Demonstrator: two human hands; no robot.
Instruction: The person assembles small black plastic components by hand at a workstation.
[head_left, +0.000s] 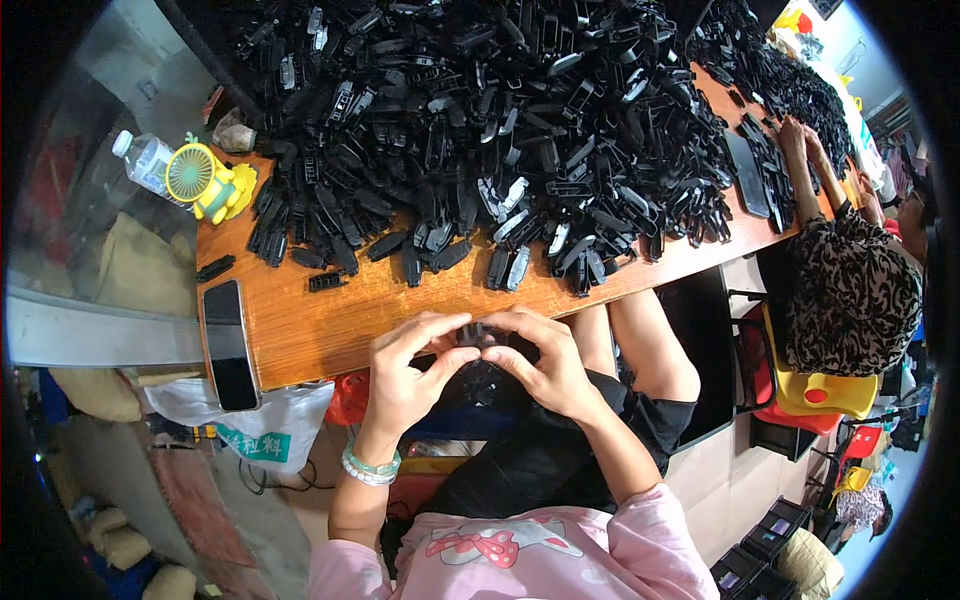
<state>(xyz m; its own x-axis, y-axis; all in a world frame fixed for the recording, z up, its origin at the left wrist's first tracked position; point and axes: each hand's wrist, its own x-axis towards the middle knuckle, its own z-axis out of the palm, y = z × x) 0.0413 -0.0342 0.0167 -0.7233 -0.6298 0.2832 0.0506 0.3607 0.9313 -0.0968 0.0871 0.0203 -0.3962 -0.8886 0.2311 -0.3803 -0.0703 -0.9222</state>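
Observation:
Both my hands meet just off the near edge of the wooden table, above my lap. Between the fingertips of my left hand and my right hand is a small black plastic part, mostly covered by the fingers. Thumbs and forefingers of both hands pinch it from either side. Beyond them, a large heap of black plastic parts spreads over the table. A few loose pieces lie at its near edge, among them a short black part left of my hands.
A smartphone lies at the table's left edge. Behind it stand a yellow hand fan and a clear plastic bottle. A co-worker in a patterned top works at the far right, near a yellow chair. A white sack sits below the table.

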